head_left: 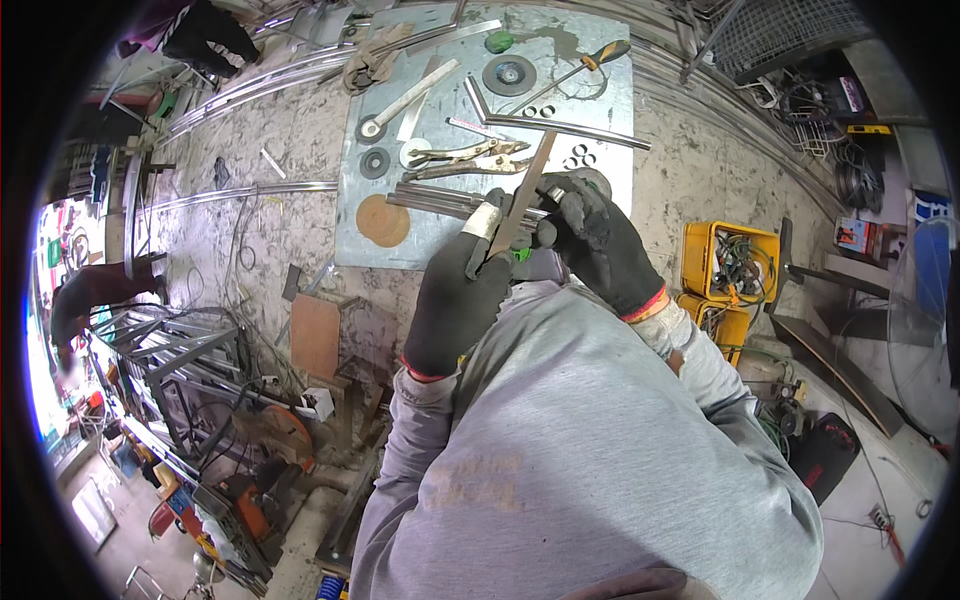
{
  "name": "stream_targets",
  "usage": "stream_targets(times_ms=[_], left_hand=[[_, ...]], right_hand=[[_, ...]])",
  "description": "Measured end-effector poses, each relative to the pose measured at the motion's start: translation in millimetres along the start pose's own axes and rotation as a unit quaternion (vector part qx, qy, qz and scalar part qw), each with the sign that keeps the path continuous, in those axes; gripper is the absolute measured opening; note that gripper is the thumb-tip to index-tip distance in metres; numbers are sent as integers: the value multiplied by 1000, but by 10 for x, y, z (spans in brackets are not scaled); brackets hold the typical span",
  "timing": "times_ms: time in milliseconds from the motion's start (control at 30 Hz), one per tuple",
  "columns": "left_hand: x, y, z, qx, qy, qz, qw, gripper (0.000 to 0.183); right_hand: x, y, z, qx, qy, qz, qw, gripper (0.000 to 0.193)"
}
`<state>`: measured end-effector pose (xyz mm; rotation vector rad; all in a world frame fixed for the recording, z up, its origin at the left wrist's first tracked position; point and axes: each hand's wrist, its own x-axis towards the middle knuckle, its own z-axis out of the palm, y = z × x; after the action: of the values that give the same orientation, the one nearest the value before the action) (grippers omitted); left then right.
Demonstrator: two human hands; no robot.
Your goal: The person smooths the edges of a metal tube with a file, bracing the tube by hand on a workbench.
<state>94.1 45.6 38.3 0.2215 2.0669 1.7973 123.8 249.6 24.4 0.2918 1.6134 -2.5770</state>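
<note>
In a dark work glove, my left hand (462, 290) is closed around the lower end of a long, flat brownish-grey file (526, 190), which slants up and away to the right. My right hand (590, 240), gloved too, is pinched on a small shiny metal ring (556, 194) close beside the file. Both hands are over the near edge of a metal-topped worktable (615, 95). Steel tubes (430, 197) lie partly under my left hand. Just beyond are several small dark rings (580, 156) and locking pliers (470, 158).
On the table lie an angled steel tube (570, 127), a screwdriver (575, 72), a grinding disc (510, 75) and round brown discs (383, 220). Yellow crates (735, 232) of tools stand at the right. Metal frames (170, 365) fill the left, where another person (95, 300) bends over.
</note>
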Motion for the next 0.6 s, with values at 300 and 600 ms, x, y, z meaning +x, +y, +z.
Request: stream_targets(times_ms=[300, 600], left_hand=[[-51, 89, 196, 308, 3, 82, 948, 14], [-44, -164, 252, 355, 22, 188, 916, 15]], right_hand=[[42, 173, -229, 61, 10, 60, 996, 48], [-1, 300, -235, 223, 44, 77, 971, 42]])
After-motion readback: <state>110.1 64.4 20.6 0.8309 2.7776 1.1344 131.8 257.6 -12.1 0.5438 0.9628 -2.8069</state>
